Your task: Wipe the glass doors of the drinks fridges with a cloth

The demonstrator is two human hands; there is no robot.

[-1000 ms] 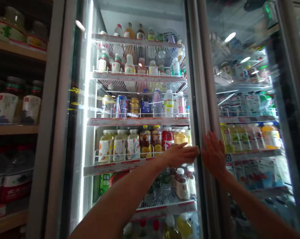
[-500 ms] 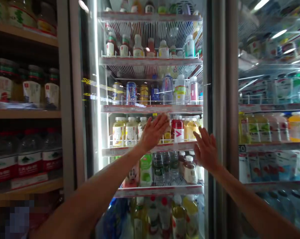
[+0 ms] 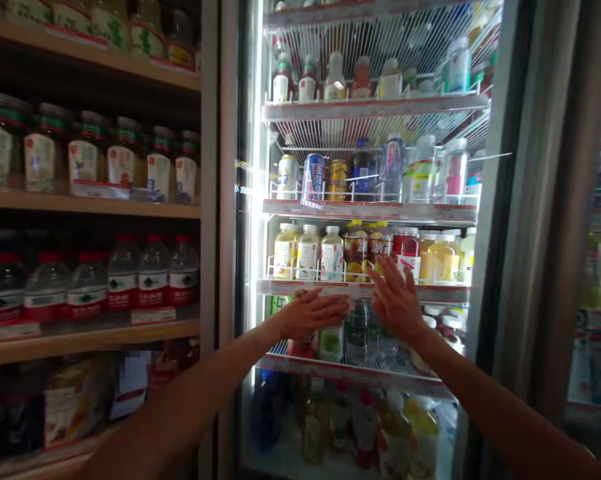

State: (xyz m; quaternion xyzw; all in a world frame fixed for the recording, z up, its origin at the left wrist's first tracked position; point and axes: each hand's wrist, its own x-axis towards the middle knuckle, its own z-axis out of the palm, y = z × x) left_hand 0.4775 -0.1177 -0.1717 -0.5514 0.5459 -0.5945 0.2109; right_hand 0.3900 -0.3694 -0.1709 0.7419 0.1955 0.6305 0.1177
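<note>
Both my hands are raised flat against the glass door (image 3: 360,173) of a lit drinks fridge. My left hand (image 3: 313,312) lies open with fingers pointing right, in front of the shelf edge (image 3: 360,289) under a row of pale and amber drink bottles (image 3: 330,252). My right hand (image 3: 395,300) is open with fingers spread upward, just to the right of the left hand, almost touching it. Neither hand holds anything. Water bottles (image 3: 356,327) on the lower shelf show between and below the hands.
A wooden shelf unit (image 3: 90,207) on the left holds jars (image 3: 85,157) above and red-labelled water bottles (image 3: 125,277) below. The fridge's grey door frame (image 3: 535,200) stands at the right, with a second glass-fronted fridge (image 3: 600,267) beyond it. Cans (image 3: 313,177) and bottles fill the upper racks.
My view has swung left, so the fridge sits further right. My left hand has dropped from the bottle row to the shelf edge, and my right hand has come in beside it.
</note>
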